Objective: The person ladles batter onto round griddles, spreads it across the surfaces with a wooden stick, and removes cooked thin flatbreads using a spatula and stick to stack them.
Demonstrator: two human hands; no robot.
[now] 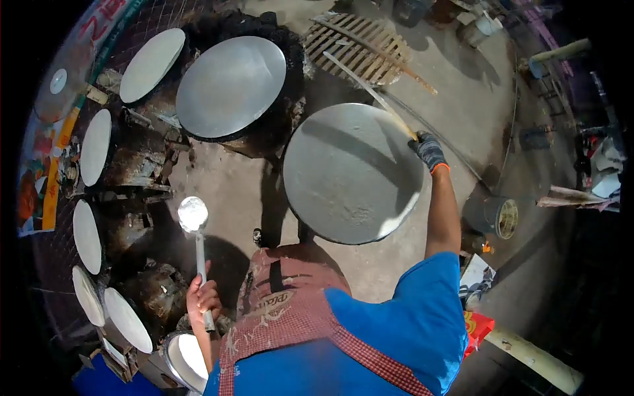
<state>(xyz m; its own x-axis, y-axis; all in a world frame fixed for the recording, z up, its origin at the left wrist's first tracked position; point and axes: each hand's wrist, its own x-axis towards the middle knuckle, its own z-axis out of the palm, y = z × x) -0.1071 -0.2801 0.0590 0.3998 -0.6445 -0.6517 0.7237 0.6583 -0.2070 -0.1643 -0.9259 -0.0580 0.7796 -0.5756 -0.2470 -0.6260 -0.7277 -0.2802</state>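
Observation:
My left hand (203, 298), bare, is wrapped round the handle of a ladle (193, 214). White matter shows in the ladle's bowl, which is over the floor left of a large round griddle (343, 165). My right hand (430, 150), in a dark grey glove with an orange cuff, grips the end of a long thin stick (370, 91) beside the griddle's right edge. The stick slants up and left, past the griddle's far edge. Pale grey covers the griddle's face, with a shadow band across it and rough marks near its front.
A second large round griddle (232, 87) sits on a blackened stove at the upper left. Several pale round plates, one of them (96, 148) upright, line the left side. A bucket of white liquid (186, 360) stands lower left, a wooden slatted rack (356, 49) at the back, another bucket (498, 216) at right.

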